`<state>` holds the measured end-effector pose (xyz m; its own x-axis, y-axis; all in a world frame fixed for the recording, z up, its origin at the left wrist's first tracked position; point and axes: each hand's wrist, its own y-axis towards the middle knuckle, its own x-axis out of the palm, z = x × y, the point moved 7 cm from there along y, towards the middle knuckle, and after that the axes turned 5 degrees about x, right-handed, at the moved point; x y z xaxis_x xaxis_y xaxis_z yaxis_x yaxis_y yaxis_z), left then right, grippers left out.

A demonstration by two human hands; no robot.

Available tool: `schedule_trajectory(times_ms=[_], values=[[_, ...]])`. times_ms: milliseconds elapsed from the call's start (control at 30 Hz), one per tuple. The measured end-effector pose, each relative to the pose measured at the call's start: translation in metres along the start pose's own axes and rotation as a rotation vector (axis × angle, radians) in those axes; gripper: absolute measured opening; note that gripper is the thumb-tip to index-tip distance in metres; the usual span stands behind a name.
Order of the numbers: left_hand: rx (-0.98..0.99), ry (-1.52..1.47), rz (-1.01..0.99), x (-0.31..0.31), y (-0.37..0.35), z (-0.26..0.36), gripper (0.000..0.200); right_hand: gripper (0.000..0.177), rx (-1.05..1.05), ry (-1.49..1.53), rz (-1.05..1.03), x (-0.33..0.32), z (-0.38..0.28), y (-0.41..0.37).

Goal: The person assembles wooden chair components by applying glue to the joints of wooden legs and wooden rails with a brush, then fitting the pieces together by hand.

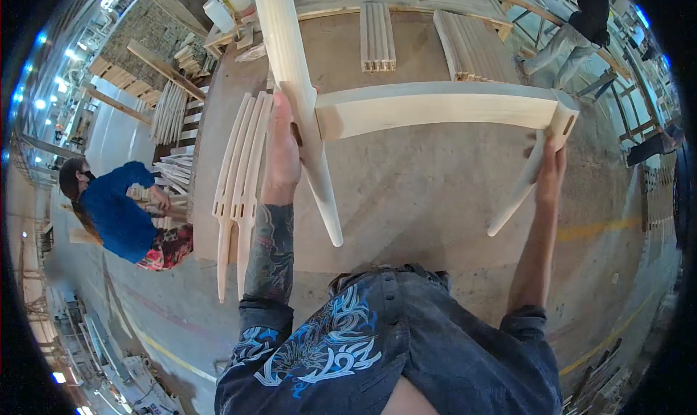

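Note:
A pale wooden chair frame (pixel 443 110) is held up in front of me: a long tapered post and a shorter leg joined by a curved rail. My left hand (pixel 284 153) grips the long post just below the rail joint, its fingers partly hidden behind the wood. On the other side, my right hand (pixel 552 169) is closed around the shorter leg, below its slotted top end. Several slotted wooden chair legs (pixel 243 161) lie side by side on the table, just left of my left forearm.
The brown worktable (pixel 414 190) spreads beneath the frame. At its far side lie a small bundle of wooden strips (pixel 377 37) and a wider stack (pixel 473 46). One person (pixel 120 204) works at the left, another (pixel 581 30) at the far right. Plastic containers (pixel 226 5) stand at the back left.

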<state>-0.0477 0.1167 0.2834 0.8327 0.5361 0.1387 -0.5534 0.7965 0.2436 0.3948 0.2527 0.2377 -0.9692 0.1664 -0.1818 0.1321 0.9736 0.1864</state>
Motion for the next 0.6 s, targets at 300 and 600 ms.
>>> schedule_trajectory(times_ms=[300,600], values=[[0.008,-0.337,0.024,0.046,-0.018,0.0,0.07,0.055,-0.392,-0.137,0.154,-0.048,-0.117,0.08],[-0.646,-0.418,0.116,0.116,-0.166,-0.16,0.078,0.052,-0.64,-0.731,-0.189,-0.003,-0.141,0.145]])
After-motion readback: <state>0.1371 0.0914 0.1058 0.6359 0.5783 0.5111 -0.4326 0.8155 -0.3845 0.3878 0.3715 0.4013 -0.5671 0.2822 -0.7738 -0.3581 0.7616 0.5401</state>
